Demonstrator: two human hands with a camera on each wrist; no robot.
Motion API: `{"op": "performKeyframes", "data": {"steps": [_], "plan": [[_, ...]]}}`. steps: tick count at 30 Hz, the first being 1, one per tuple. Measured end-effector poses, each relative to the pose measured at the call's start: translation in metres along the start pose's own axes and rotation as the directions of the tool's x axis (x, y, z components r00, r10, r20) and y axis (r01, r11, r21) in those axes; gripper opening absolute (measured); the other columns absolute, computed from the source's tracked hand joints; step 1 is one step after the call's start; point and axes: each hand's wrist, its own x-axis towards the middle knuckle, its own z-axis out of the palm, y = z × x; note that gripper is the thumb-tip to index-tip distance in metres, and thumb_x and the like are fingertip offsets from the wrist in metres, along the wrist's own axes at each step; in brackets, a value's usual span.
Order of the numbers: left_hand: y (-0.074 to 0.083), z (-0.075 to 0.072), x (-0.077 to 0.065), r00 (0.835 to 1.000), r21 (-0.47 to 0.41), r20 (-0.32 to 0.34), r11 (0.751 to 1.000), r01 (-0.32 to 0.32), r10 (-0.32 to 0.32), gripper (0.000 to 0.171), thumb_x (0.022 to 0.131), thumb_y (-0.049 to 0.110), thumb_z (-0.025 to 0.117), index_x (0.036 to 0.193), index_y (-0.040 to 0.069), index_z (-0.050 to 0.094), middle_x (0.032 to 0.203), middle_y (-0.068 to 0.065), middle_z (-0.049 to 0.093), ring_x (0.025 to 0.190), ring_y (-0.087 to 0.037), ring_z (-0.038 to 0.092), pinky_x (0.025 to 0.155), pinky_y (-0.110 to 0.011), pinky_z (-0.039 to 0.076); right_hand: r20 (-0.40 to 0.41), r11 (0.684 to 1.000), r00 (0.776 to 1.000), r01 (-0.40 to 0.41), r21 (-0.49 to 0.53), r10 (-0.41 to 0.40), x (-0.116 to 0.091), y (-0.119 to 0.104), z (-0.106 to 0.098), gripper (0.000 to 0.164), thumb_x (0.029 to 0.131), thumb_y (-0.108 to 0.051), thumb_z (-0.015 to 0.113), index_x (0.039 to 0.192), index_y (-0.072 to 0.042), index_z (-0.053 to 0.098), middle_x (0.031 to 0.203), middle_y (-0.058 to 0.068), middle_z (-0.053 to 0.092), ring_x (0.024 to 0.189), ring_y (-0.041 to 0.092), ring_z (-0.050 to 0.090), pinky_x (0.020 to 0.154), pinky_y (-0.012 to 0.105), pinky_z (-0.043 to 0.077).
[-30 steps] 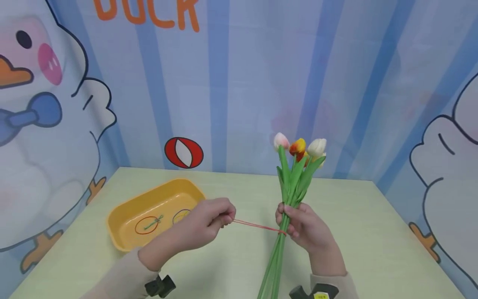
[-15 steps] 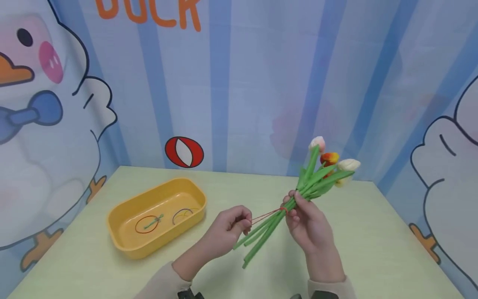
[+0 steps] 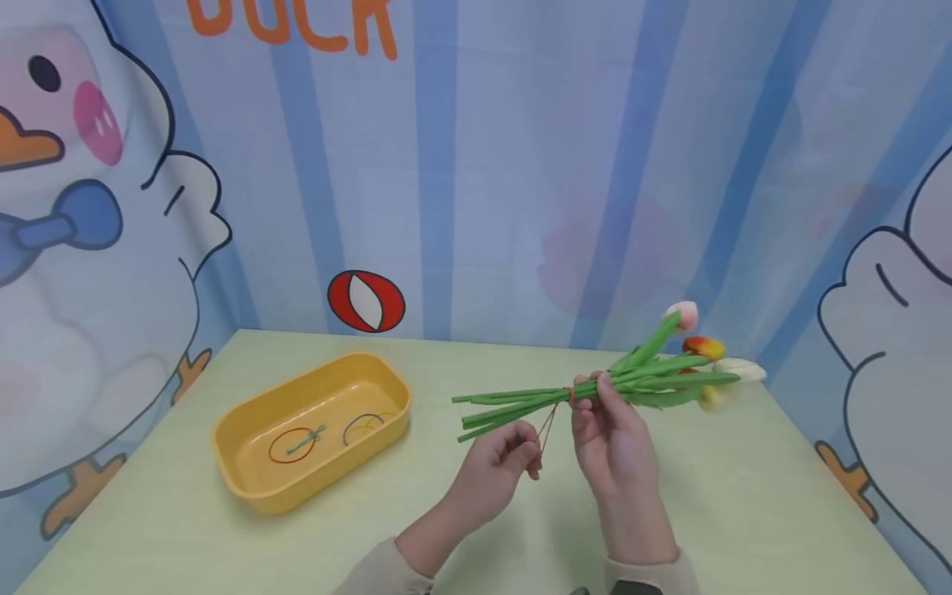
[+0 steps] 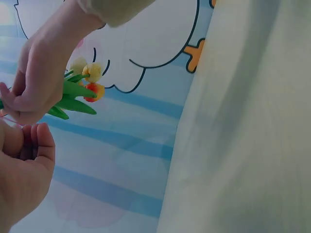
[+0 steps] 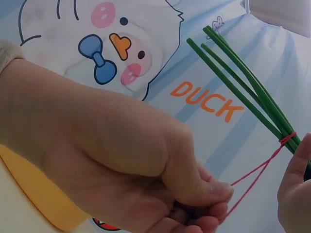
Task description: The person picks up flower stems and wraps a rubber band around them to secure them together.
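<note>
My left hand (image 3: 497,464) hides the far end of the red band (image 3: 571,394), and my right hand (image 3: 613,438) covers part of the stems (image 3: 521,407). Leaves (image 3: 684,381) partly cover a blurred pale flower (image 3: 712,399). The head view's edges cut off my sleeves (image 3: 665,570) and the orange letters (image 3: 360,29); the right wrist view crops my right hand and the tray (image 5: 34,194).

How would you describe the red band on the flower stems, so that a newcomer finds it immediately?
Above the pale table, the right hand holds a bunch of tulips. Just left of this hand in the head view, the red band wraps the green stems, its loop stretched down to the left hand. Unlike the bands in the yellow tray, it circles the stems.
</note>
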Motion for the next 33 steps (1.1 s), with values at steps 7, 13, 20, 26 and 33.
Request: {"op": "performKeyframes", "data": {"steps": [7, 13, 20, 26, 33], "plan": [[-0.001, 0.019, -0.005, 1.000, -0.113, -0.006, 0.993, 0.030, -0.030, 0.013, 0.096, 0.000, 0.051, 0.095, -0.012, 0.052, 0.078, -0.003, 0.053, 0.074, -0.009, 0.055, 0.069, -0.019, 0.051, -0.142, 0.961, 0.975, 0.133, -0.244, -0.171, 0.003, 0.007, 0.002, 0.011, 0.098, -0.014, 0.054, 0.093, -0.004, 0.055, 0.087, 0.007, 0.063, 0.067, 0.009, 0.060, 0.065, 0.015, 0.050], [0.007, 0.024, -0.011, 0.998, -0.125, -0.027, 0.991, 0.045, -0.049, 0.008, 0.094, -0.005, 0.054, 0.093, -0.012, 0.055, 0.075, -0.004, 0.055, 0.069, -0.010, 0.056, 0.066, -0.019, 0.051, -0.154, 0.850, 0.935, 0.209, -0.484, -0.318, 0.006, 0.014, -0.004, 0.011, 0.096, -0.016, 0.057, 0.094, -0.005, 0.057, 0.088, 0.005, 0.064, 0.068, 0.009, 0.059, 0.067, 0.018, 0.051], [0.025, 0.022, -0.019, 0.998, -0.018, -0.038, 0.999, 0.044, -0.045, 0.006, 0.092, -0.007, 0.055, 0.087, -0.006, 0.058, 0.075, -0.004, 0.056, 0.068, -0.011, 0.056, 0.065, -0.020, 0.050, -0.058, 0.655, 0.917, 0.237, -0.718, -0.395, 0.011, 0.019, -0.014, 0.007, 0.097, -0.010, 0.056, 0.093, -0.005, 0.059, 0.087, 0.003, 0.066, 0.065, 0.008, 0.060, 0.066, 0.020, 0.054], [0.043, 0.006, -0.020, 0.997, -0.032, 0.016, 0.997, 0.074, -0.074, 0.006, 0.092, -0.005, 0.056, 0.091, -0.010, 0.058, 0.077, -0.006, 0.059, 0.069, -0.011, 0.057, 0.067, -0.020, 0.051, 0.059, 0.335, 0.915, 0.206, -0.920, -0.399, 0.015, 0.022, -0.025, 0.018, 0.096, -0.011, 0.059, 0.097, 0.007, 0.059, 0.081, 0.001, 0.066, 0.062, 0.005, 0.061, 0.064, 0.022, 0.055], [0.062, -0.020, -0.016, 0.986, -0.119, 0.045, 0.979, 0.167, -0.162, 0.009, 0.094, -0.004, 0.054, 0.093, -0.012, 0.054, 0.076, -0.003, 0.057, 0.071, -0.012, 0.057, 0.074, -0.027, 0.053, 0.402, 0.054, 0.859, 0.440, -0.897, -0.317, 0.016, 0.028, -0.027, 0.006, 0.093, -0.002, 0.061, 0.090, 0.004, 0.061, 0.068, 0.009, 0.060, 0.055, 0.008, 0.056, 0.050, 0.023, 0.051]]}}
